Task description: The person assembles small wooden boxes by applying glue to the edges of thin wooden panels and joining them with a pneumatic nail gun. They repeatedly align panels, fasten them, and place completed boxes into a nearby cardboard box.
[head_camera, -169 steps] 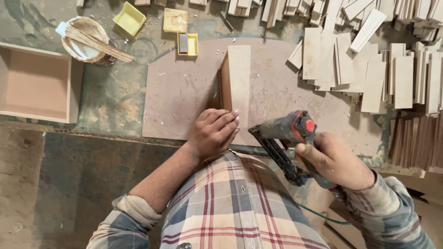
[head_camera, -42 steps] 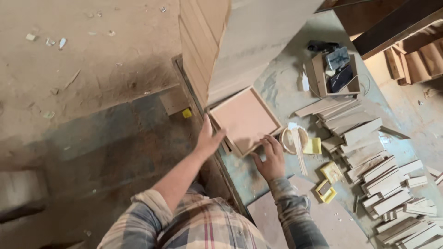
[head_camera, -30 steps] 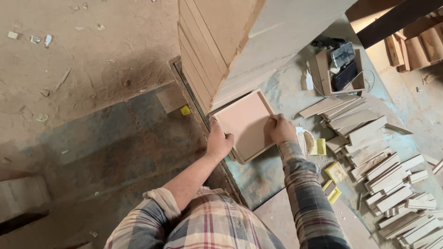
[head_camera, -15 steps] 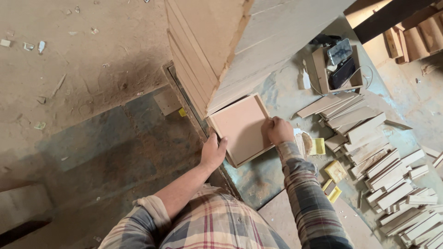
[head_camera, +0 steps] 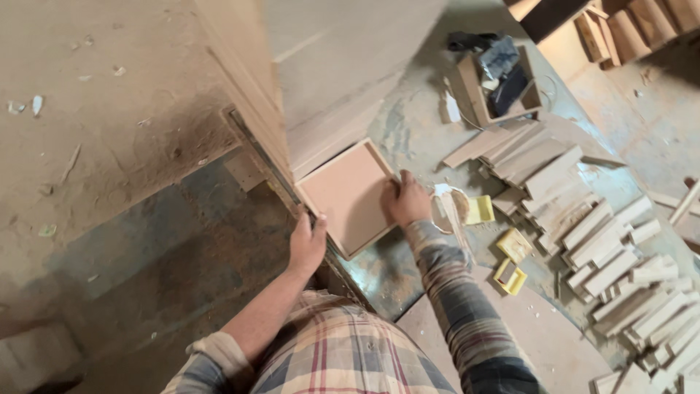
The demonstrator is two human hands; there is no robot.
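View: head camera, looking steeply down over a plaid shirt (head_camera: 343, 357) at a desk (head_camera: 408, 138) and the dusty floor (head_camera: 109, 146) to its left.
Shallow wooden tray: the tray (head_camera: 348, 195) lies flat at the desk's left edge, open side up, its far corner against a stack of large boards (head_camera: 321, 80).
Left hand: the left hand (head_camera: 307, 244) rests on the tray's near-left corner at the desk edge; the fingers curl over the rim, a light grasp rather than a clench.
Right hand: the right hand (head_camera: 408, 202) presses on the tray's right rim, fingers spread flat along it, grasping the frame from the side.
Right of the tray: a small bowl with sticks (head_camera: 452, 208) sits just beside the right hand; yellow plastic pieces (head_camera: 510, 259) lie near it.
Far right: many short wooden slats (head_camera: 605, 241) lie in loose rows; an open box of dark items (head_camera: 503, 80) stands beyond them.
Risk, tray: it sits at the very edge, so a push leftward could probably tip it onto the floor.
Risk, bowl: the right wrist is close to the bowl; a sideways sweep could knock it over and spill whatever it holds.
Risk, boards: the leaning stack touches the tray; jarring it might shift the boards.
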